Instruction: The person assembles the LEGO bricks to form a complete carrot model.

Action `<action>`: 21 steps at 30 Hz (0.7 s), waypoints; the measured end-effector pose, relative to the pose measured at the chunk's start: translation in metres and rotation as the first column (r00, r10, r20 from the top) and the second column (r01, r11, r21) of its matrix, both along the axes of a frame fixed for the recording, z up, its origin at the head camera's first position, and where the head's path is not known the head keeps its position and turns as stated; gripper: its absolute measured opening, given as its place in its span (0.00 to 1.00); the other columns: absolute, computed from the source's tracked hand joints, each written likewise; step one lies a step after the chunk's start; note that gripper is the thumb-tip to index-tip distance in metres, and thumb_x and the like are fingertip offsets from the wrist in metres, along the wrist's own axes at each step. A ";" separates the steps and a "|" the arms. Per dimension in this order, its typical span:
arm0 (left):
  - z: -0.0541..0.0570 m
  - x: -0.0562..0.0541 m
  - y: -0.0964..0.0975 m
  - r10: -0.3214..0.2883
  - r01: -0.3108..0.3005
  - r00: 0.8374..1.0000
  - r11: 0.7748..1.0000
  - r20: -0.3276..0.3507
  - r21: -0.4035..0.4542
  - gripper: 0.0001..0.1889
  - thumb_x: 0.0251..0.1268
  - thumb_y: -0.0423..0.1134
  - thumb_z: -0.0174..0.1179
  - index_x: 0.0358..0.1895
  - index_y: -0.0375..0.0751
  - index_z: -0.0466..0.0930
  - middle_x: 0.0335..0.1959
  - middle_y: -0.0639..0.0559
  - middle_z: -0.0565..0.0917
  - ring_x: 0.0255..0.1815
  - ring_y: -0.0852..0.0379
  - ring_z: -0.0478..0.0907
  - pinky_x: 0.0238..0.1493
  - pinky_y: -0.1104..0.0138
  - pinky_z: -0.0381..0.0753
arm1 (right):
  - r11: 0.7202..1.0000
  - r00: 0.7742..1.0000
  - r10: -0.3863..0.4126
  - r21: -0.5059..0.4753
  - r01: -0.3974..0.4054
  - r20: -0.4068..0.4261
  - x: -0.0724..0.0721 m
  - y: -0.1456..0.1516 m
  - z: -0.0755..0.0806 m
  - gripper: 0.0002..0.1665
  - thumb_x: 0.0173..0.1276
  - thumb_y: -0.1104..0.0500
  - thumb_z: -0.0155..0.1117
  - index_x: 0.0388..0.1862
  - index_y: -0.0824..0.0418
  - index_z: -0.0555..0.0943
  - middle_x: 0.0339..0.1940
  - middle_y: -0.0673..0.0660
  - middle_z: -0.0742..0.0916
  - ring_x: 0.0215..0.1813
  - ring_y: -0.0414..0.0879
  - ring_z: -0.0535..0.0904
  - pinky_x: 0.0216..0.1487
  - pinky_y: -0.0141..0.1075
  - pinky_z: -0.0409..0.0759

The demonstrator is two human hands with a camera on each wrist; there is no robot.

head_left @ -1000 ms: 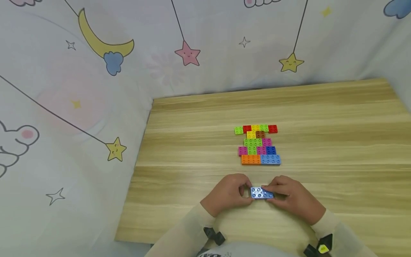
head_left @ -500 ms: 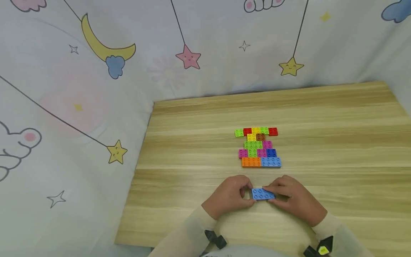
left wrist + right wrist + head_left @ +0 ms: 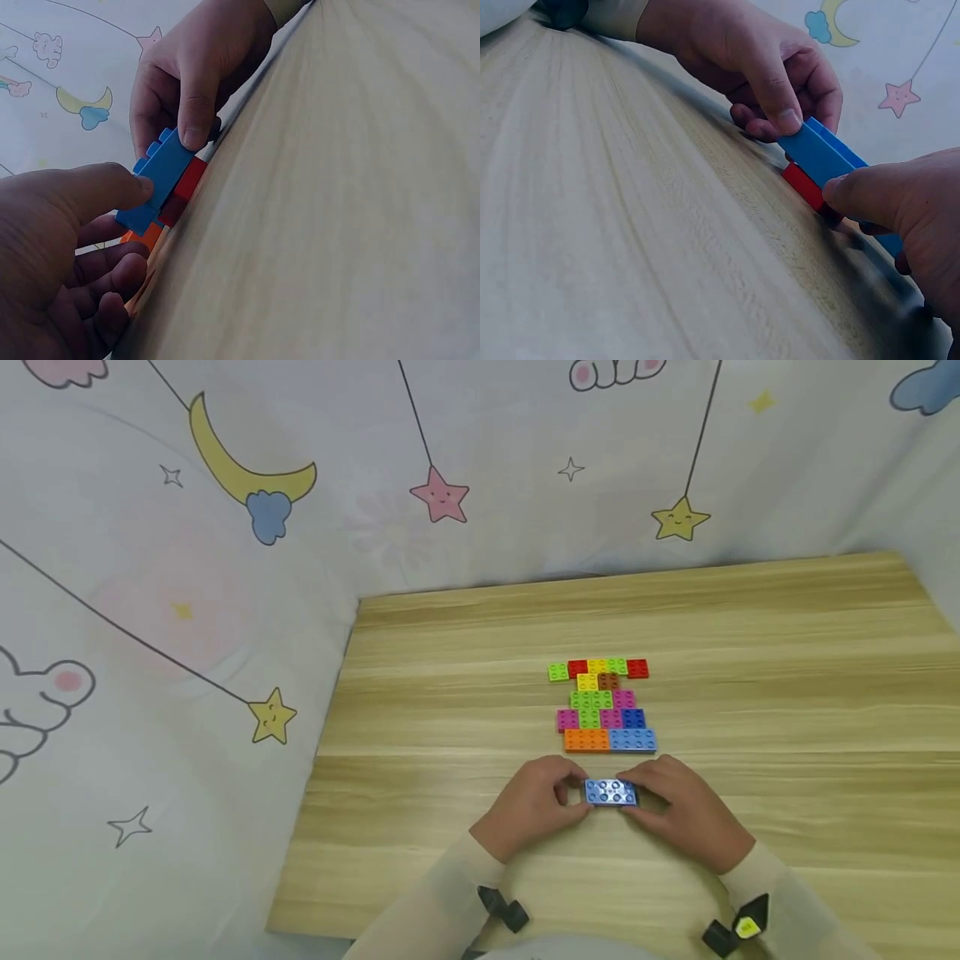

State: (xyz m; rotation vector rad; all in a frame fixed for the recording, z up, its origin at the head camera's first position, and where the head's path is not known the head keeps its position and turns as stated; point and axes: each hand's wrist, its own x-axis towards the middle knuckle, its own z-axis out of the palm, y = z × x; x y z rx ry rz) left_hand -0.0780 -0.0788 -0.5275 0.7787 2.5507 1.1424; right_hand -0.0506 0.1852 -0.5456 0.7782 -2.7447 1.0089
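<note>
A blue 2x4 toy building brick [image 3: 610, 792], studs up, lies crosswise between the two hands in the head view. My left hand [image 3: 531, 806] pinches its left end between thumb and fingers. At the other end my right hand [image 3: 686, 810] pinches it likewise, thumb on the near side. Both wrist views show a red brick [image 3: 808, 189] directly under the blue one, close over the tabletop; the head view hides it. Just beyond the hands lies a flat arrangement of bricks, whose nearest row has an orange brick [image 3: 587, 741] and a light blue brick [image 3: 633, 741].
Farther back in the arrangement are rows of lime bricks [image 3: 591, 700], pink, yellow, brown, dark blue and red ones. The wooden table [image 3: 435, 693] meets a printed cloth backdrop [image 3: 510, 427] at its back and left edges.
Both hands have moved the blue brick slightly away from the body, toward the arrangement. The right fingers have shifted from over its top to its far edge. The head view has tilted a little.
</note>
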 end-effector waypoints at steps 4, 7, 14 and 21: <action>-0.003 -0.001 -0.001 0.025 -0.025 1.000 1.000 0.011 0.005 0.15 0.62 0.44 0.76 0.50 0.50 0.86 0.39 0.65 0.82 0.29 0.67 0.73 0.29 0.75 0.77 | 1.000 1.000 -0.010 0.002 0.010 0.001 -0.003 -0.002 0.001 0.27 0.57 0.55 0.84 0.56 0.49 0.87 0.45 0.39 0.86 0.46 0.35 0.76 0.46 0.36 0.80; -0.002 -0.001 -0.001 0.036 -0.037 0.999 0.999 0.025 0.010 0.16 0.61 0.44 0.76 0.51 0.50 0.86 0.39 0.65 0.82 0.29 0.67 0.74 0.29 0.74 0.78 | 1.000 1.000 -0.021 0.000 0.021 0.013 -0.004 -0.002 0.002 0.27 0.57 0.53 0.84 0.57 0.49 0.87 0.47 0.39 0.86 0.46 0.34 0.76 0.46 0.35 0.80; 0.000 0.000 -0.004 0.045 -0.046 0.999 0.998 0.026 0.035 0.19 0.60 0.48 0.77 0.53 0.50 0.86 0.39 0.63 0.83 0.29 0.67 0.75 0.32 0.75 0.80 | 0.993 0.997 -0.081 -0.083 0.080 -0.011 -0.005 0.008 0.004 0.26 0.57 0.56 0.84 0.55 0.51 0.88 0.50 0.43 0.87 0.50 0.37 0.77 0.52 0.27 0.75; -0.004 -0.003 -0.010 0.102 -0.108 0.993 0.986 0.054 0.130 0.16 0.64 0.48 0.72 0.52 0.48 0.87 0.40 0.60 0.85 0.30 0.66 0.76 0.32 0.71 0.81 | 0.970 0.979 -0.191 -0.169 0.177 -0.072 -0.022 0.026 0.004 0.23 0.54 0.63 0.84 0.50 0.58 0.89 0.48 0.51 0.88 0.52 0.45 0.79 0.57 0.25 0.70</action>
